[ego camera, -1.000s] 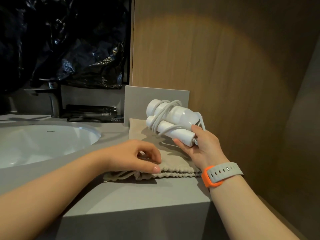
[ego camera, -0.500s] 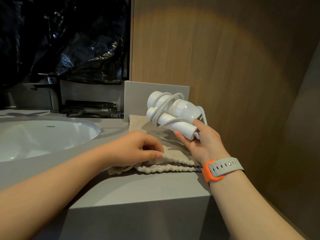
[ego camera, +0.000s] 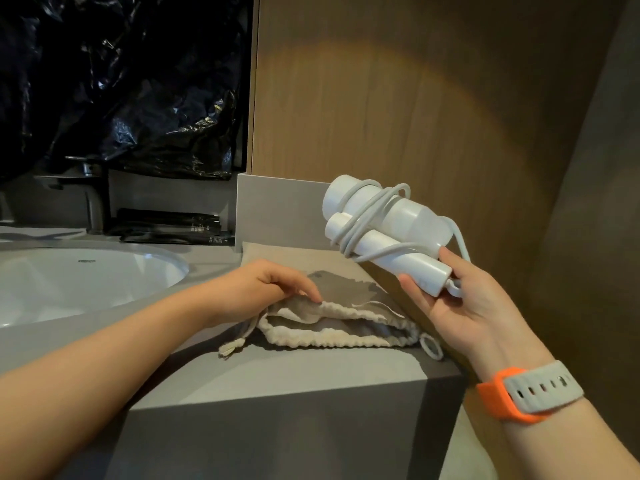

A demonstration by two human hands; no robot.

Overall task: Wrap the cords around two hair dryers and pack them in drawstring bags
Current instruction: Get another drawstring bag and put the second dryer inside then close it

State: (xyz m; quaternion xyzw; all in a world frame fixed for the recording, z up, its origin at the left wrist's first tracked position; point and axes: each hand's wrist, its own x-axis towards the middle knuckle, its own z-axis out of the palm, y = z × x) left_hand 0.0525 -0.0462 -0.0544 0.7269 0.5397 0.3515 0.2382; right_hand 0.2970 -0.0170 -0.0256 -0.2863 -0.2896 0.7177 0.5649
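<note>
A white folded hair dryer point(ego camera: 381, 233) with its cord point(ego camera: 360, 220) wound around the body is held up in the air at the right by my right hand point(ego camera: 460, 306), which grips its handle end. Below it a beige drawstring bag point(ego camera: 332, 317) lies on the grey counter point(ego camera: 277, 372) with its mouth facing me. My left hand point(ego camera: 273, 285) pinches the upper edge of the bag's mouth and lifts it, so the mouth gapes. A knotted drawstring end point(ego camera: 230, 348) trails off to the left. No second dryer is in view.
A white sink basin point(ego camera: 79, 278) is set in the counter at the left, with a tap point(ego camera: 93, 199) behind it. Black sachets point(ego camera: 169, 230) lie at the back. A wood panel wall point(ego camera: 415, 116) rises close on the right. The counter's front edge drops off just below the bag.
My left hand has lifted the top edge of the bag's mouth, which now gapes wider. My right hand has raised the dryer slightly and kept its grip.
</note>
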